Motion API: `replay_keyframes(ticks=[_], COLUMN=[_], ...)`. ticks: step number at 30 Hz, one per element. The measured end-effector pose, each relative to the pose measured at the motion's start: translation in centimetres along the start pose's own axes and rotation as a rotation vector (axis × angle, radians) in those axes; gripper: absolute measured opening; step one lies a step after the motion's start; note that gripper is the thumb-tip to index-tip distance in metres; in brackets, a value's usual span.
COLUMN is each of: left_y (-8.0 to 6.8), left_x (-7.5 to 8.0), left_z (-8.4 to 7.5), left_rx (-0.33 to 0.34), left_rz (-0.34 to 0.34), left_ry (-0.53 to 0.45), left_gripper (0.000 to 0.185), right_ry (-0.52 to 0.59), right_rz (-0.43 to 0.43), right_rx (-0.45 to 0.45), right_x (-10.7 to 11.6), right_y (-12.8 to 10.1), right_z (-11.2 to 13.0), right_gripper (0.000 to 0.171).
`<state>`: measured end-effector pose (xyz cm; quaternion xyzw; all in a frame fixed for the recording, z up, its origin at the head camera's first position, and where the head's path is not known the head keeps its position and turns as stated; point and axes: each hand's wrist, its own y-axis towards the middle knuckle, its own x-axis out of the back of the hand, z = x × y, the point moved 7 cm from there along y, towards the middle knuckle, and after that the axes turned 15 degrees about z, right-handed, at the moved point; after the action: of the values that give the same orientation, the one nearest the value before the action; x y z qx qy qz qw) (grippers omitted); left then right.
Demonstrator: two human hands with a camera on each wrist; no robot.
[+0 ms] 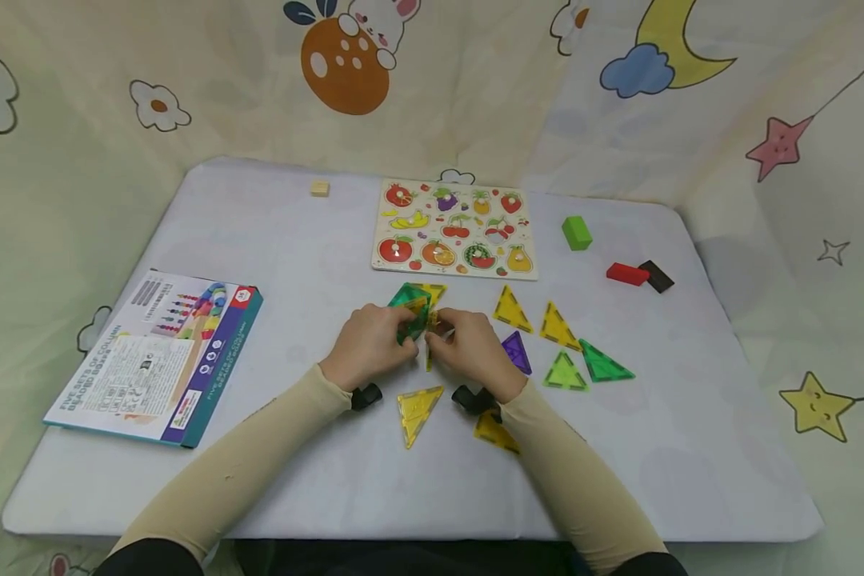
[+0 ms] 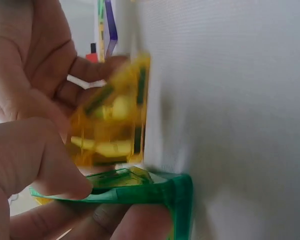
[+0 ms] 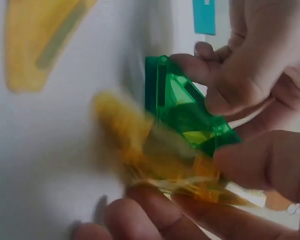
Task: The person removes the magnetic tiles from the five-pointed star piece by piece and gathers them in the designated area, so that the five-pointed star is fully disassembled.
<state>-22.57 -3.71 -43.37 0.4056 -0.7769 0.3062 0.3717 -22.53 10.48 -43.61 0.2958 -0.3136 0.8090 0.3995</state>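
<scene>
Joining step, likely: left hand [image 1: 366,346] pinching green tile [image 1: 410,308], right hand [image 1: 471,352] pinching yellow tile [image 3: 140,150], edges meeting between hands just above table [image 1: 331,480]. Next calls for edge alignment, judged. Tiles translucent triangles; yellow blurred. Spare triangles [image 1: 558,324] right of right hand.

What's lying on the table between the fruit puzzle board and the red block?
A green block sits alone on the white table between the fruit puzzle board and the red block. Only the head view shows this.
</scene>
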Motion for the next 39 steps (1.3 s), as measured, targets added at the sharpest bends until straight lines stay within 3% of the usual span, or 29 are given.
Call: replay_keyframes(ticks=[3, 7, 15, 20, 26, 30, 35, 39], left_y=[0.0, -0.1, 0.0, -0.2, -0.4, 0.3, 2.0, 2.9], left_x=[0.1, 0.3, 0.3, 0.6, 2.6, 3.7, 3.3, 2.1], left_z=[0.0, 0.0, 0.1, 0.2, 0.9, 1.4, 2.1, 2.8], left_rx=[-0.006, -0.01, -0.027, -0.057, -0.077, -0.076, -0.068, -0.057], left_rz=[-0.01, -0.003, 0.024, 0.046, -0.019, -0.049, 0.071, 0.162], left_ry=[0.009, 0.002, -0.032, -0.06, -0.074, -0.069, -0.1, -0.109], left_gripper=[0.035, 0.036, 0.034, 0.028, 0.014, 0.014, 0.026, 0.024], right_ry=[0.051, 0.097, 0.083, 0.058, 0.036, -0.001, -0.013, 0.026], right_rz=[-0.002, 0.01, 0.01, 0.02, 0.094, 0.072, 0.002, 0.019], right_rx=[-0.036, -0.123, -0.241, -0.255, -0.239, -0.265, -0.216, -0.158], right_x=[0.3, 0.8, 2.9, 3.8, 3.4, 3.3, 3.1, 1.7], right_y=[-0.3, -1.1, -3.6, -4.4, -4.4, -4.3, -3.4, -2.2], right_z=[-1.1, -3.1, -7.0, -8.5, -8.4, -7.8, -5.5, -3.0], right_gripper=[0.011, 0.016, 0.016, 0.013, 0.017, 0.02, 0.015, 0.022])
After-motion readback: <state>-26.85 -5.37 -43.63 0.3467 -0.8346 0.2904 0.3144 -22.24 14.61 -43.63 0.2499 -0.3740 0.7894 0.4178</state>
